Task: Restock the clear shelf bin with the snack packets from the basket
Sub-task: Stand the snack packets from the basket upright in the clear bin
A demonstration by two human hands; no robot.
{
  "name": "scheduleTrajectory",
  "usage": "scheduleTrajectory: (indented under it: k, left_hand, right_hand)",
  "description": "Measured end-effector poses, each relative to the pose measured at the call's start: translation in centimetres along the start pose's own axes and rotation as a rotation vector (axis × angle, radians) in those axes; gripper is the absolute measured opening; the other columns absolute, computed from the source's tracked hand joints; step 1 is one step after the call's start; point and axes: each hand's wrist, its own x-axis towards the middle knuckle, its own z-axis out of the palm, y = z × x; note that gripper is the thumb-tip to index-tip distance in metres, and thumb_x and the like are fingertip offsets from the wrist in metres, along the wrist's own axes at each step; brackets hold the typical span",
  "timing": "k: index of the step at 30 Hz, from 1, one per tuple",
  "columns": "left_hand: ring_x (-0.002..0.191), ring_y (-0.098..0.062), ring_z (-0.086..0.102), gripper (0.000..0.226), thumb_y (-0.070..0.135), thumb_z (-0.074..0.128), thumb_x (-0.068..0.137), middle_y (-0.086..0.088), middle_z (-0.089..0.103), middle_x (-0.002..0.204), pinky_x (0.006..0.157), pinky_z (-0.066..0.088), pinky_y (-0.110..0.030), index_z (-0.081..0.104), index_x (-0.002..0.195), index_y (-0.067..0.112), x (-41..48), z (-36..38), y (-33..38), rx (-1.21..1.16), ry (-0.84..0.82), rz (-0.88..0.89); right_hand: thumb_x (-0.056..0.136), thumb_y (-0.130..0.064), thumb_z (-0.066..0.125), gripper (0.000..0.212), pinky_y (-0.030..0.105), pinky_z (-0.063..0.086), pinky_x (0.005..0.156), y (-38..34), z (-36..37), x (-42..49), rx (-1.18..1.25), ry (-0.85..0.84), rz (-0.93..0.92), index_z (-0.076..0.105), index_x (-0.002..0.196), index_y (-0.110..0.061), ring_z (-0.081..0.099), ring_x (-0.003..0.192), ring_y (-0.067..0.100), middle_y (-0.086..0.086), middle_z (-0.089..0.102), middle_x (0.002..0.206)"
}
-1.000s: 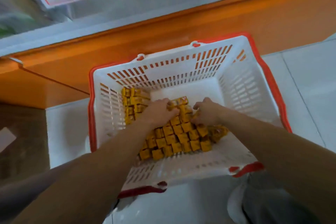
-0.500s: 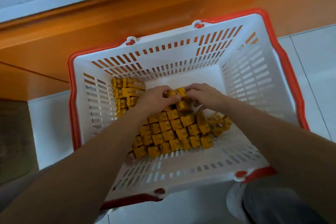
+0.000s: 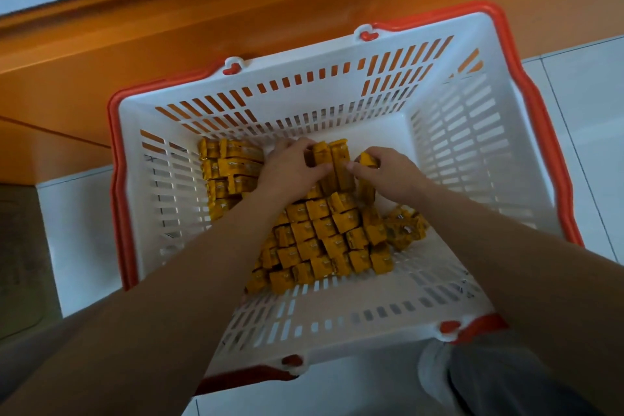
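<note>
At frame centre a row of snack packets is pinched from both ends by the left hand and right hand inside the basket, and, if lifted with uneven pressure, the middle ones could be dropped.

Yellow snack packets in red-rimmed white basket

Two bare forearms end in the left hand and right hand, with nothing worn on wrists or fingers. At the lower right of the frame is a dark grey fabric garment, with a paler grey-white patch at its left edge.
</note>
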Motion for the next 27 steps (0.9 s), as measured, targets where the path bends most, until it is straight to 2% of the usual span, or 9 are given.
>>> scheduleTrajectory:
  k: [4, 9, 14, 15, 17, 19, 22, 24, 27]
  left_hand:
    - [0.109, -0.029, 0.066, 0.064, 0.058, 0.066, 0.09, -0.003, 0.057, 0.144, 0.084, 0.057, -0.04, 0.046, 0.145, 0.03, 0.9, 0.1, 1.0, -0.04, -0.095, -0.081]
    - [0.113, -0.02, 0.06, 0.079, 0.066, 0.07, 0.081, -0.002, 0.061, 0.136, 0.083, 0.047, -0.032, 0.051, 0.144, 0.021, 2.3, -0.1, 2.1, -0.114, -0.237, -0.109]
    - [0.078, -0.012, 0.058, 0.05, 0.062, 0.076, 0.076, 0.006, 0.061, 0.083, 0.065, 0.045, -0.029, 0.066, 0.1, 0.019, 2.5, -0.6, 2.0, -0.354, -0.225, -0.189]
    - [0.079, -0.013, 0.061, 0.048, 0.06, 0.077, 0.076, 0.004, 0.065, 0.082, 0.068, 0.049, -0.03, 0.068, 0.096, 0.018, 2.2, -0.6, 1.9, -0.41, -0.225, -0.195]
    - [0.102, -0.018, 0.065, 0.057, 0.058, 0.079, 0.073, 0.0, 0.071, 0.108, 0.087, 0.053, -0.037, 0.07, 0.115, 0.02, 1.6, -1.0, 1.8, -0.547, -0.201, -0.212]
    - [0.117, -0.021, 0.057, 0.068, 0.054, 0.081, 0.073, 0.003, 0.064, 0.127, 0.094, 0.048, -0.039, 0.063, 0.133, 0.026, 1.0, -1.8, 2.1, -0.682, -0.16, -0.212]
    - [0.101, -0.014, 0.053, 0.052, 0.051, 0.082, 0.077, 0.011, 0.059, 0.107, 0.081, 0.046, -0.032, 0.065, 0.121, 0.029, -0.1, -3.5, 3.0, -0.7, -0.141, -0.182]
    - [0.093, -0.011, 0.056, 0.04, 0.047, 0.082, 0.078, 0.011, 0.06, 0.102, 0.076, 0.049, -0.032, 0.062, 0.106, 0.027, -1.4, -4.7, 3.9, -0.689, -0.134, -0.19]
    - [0.111, -0.024, 0.063, 0.048, 0.041, 0.083, 0.08, -0.003, 0.068, 0.121, 0.096, 0.055, -0.05, 0.067, 0.119, 0.017, -4.0, -6.4, 5.3, -0.712, -0.161, -0.188]
  right_hand:
    - [0.089, -0.05, 0.066, 0.031, 0.028, 0.035, 0.056, 0.1, 0.5, 0.6, 0.009, -0.029, 0.042, 0.053, 0.076, -0.025, 0.056, 0.067, 0.013, -0.005, 0.057, 0.071]
    - [0.09, -0.035, 0.07, 0.016, 0.021, 0.042, 0.055, -0.8, 0.5, 2.2, 0.171, -0.062, 0.074, 0.06, 0.082, -0.025, 0.061, 0.072, 0.012, -0.004, 0.063, 0.078]
    - [0.087, -0.042, 0.074, 0.037, 0.026, 0.056, 0.068, -1.3, 0.8, 2.0, 0.488, -0.098, 0.149, 0.062, 0.116, -0.022, 0.07, 0.093, 0.015, -0.001, 0.071, 0.103]
    - [0.088, -0.04, 0.073, 0.039, 0.03, 0.058, 0.073, -1.4, 0.7, 1.9, 0.523, -0.1, 0.146, 0.062, 0.119, -0.02, 0.07, 0.095, 0.017, 0.0, 0.072, 0.104]
    - [0.09, -0.035, 0.072, 0.035, 0.035, 0.059, 0.077, -1.9, 0.3, 1.6, 0.605, -0.113, 0.114, 0.063, 0.117, -0.014, 0.072, 0.095, 0.021, 0.004, 0.073, 0.102]
    - [0.092, -0.032, 0.069, 0.022, 0.03, 0.057, 0.066, -2.8, -0.5, 0.8, 0.668, -0.139, 0.062, 0.068, 0.104, -0.013, 0.073, 0.083, 0.02, 0.004, 0.075, 0.089]
    - [0.093, -0.031, 0.07, 0.011, 0.027, 0.055, 0.055, -4.6, -1.7, -0.6, 0.672, -0.154, 0.016, 0.072, 0.085, -0.024, 0.071, 0.066, 0.017, 0.001, 0.073, 0.076]
    - [0.091, -0.032, 0.072, 0.011, 0.033, 0.055, 0.059, -5.7, -2.5, -1.7, 0.662, -0.144, 0.013, 0.071, 0.092, -0.021, 0.069, 0.067, 0.019, 0.003, 0.072, 0.078]
    - [0.089, -0.03, 0.073, 0.01, 0.03, 0.054, 0.058, -7.6, -3.8, -3.9, 0.657, -0.14, 0.0, 0.074, 0.093, -0.021, 0.07, 0.068, 0.015, 0.001, 0.074, 0.081]
